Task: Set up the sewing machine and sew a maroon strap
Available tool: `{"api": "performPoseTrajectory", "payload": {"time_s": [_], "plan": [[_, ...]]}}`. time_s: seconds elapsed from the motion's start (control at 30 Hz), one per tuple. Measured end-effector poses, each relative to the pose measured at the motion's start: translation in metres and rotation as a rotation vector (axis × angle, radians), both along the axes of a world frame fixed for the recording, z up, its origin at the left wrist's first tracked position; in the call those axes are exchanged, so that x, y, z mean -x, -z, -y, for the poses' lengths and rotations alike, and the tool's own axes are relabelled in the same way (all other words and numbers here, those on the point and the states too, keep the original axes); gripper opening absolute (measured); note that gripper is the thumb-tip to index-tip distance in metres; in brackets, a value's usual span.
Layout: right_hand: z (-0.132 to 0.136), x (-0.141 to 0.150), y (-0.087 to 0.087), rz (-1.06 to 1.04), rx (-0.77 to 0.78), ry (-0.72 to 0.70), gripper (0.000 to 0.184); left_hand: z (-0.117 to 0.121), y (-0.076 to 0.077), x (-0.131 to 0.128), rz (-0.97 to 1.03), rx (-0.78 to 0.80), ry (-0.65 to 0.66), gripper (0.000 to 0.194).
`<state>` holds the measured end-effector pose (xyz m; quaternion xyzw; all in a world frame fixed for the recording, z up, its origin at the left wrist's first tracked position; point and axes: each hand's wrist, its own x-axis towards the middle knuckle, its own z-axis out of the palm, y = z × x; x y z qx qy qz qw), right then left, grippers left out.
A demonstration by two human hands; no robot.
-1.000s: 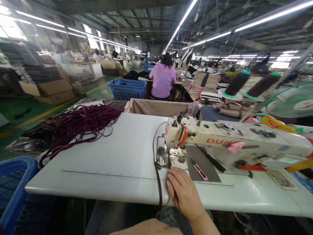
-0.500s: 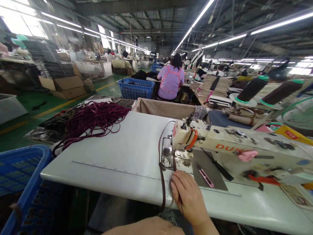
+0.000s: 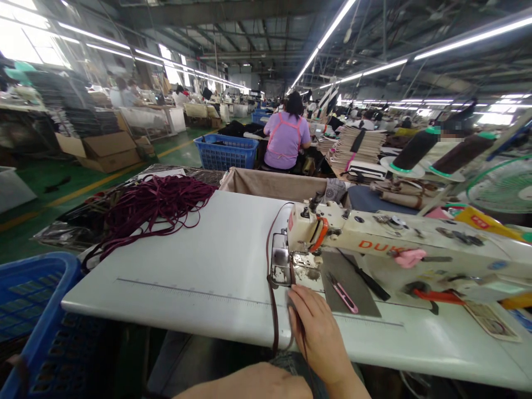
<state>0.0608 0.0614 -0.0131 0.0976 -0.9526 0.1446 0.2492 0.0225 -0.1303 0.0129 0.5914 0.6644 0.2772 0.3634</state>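
My right hand rests on the table front just before the needle area of the sewing machine. Its fingers are closed over a narrow brown strap, which passes from the needle plate beneath them and hangs down past the edge. Another length of brown strap lies left of the hand and drops over the front edge. Low at the bottom of the view is my left hand; its fingers are hidden. Pink-handled thread snips and a black-handled tool lie to the right.
A heap of maroon straps covers the table's left rear. One blue basket stands at the left front, another blue basket farther off. A fabric-lined bin sits behind the table. A person in purple sits ahead. Thread cones stand right.
The view has turned slightly right, so the scene sits a little farther left. My right hand stays at the same place on the strap; little else differs.
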Motion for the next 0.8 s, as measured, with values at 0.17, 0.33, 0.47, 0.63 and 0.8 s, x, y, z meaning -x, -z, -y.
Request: {"api": "performPoseTrajectory", "payload": {"time_s": [0.17, 0.33, 0.47, 0.63, 0.8], "plan": [[-0.002, -0.018, 0.013, 0.026, 0.066, 0.039, 0.05, -0.004, -0.006, 0.001, -0.149, 0.101, -0.04, 0.009], [-0.001, -0.036, 0.012, 0.038, 0.109, 0.07, 0.05, -0.007, -0.005, -0.005, -0.247, 0.154, -0.04, 0.016], [0.002, -0.049, 0.005, 0.079, 0.137, 0.063, 0.055, -0.006, -0.009, -0.009, -0.254, 0.167, -0.059, 0.013], [0.009, -0.068, 0.006, 0.073, 0.226, 0.084, 0.056, -0.003, -0.017, -0.009, -0.248, 0.181, -0.058, 0.009], [0.02, -0.085, 0.016, 0.174, 0.691, 0.257, 0.026, -0.003, -0.017, -0.01, -0.236, 0.179, 0.0, 0.008]]}}
